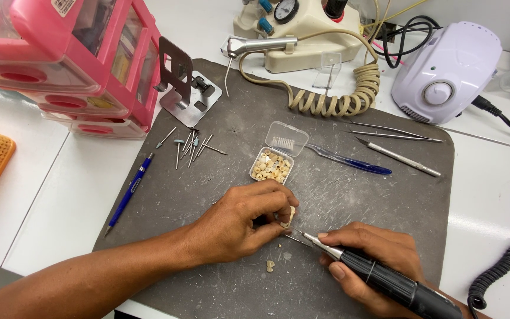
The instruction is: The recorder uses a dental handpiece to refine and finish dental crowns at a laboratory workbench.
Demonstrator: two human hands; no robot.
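A white desk (pixel 36 195) carries a grey work mat (pixel 337 201), scuffed and dusty, that fills the middle of the view. At the far left stands a pink drawer cabinet (pixel 78 59); at the far right sits a pale lilac motor unit (pixel 447 71), with a cream device (pixel 302 29) and its coiled hose (pixel 349 97) between them. On the mat lie a blue toothbrush (pixel 349 160), metal tweezers (pixel 394 133), a blue pen (pixel 128 194), a scatter of small burs (pixel 190 146) and an open clear box of pale tooth-like pieces (pixel 271 165).

Near the mat's front edge, the left hand (pixel 237 224) is closed, pinching a small pale tooth-like piece (pixel 288 217) between fingertips and thumb. The right hand (pixel 367 260) grips a black rotary handpiece (pixel 385 280) like a pen, its thin bur (pixel 296 233) at the held piece. A loose crumb-like piece (pixel 270 266) lies on the mat just near of them.

To grind well here, both hands seem best braced on the mat, the piece pinched firmly, the bur touched lightly and kept off the fingertips
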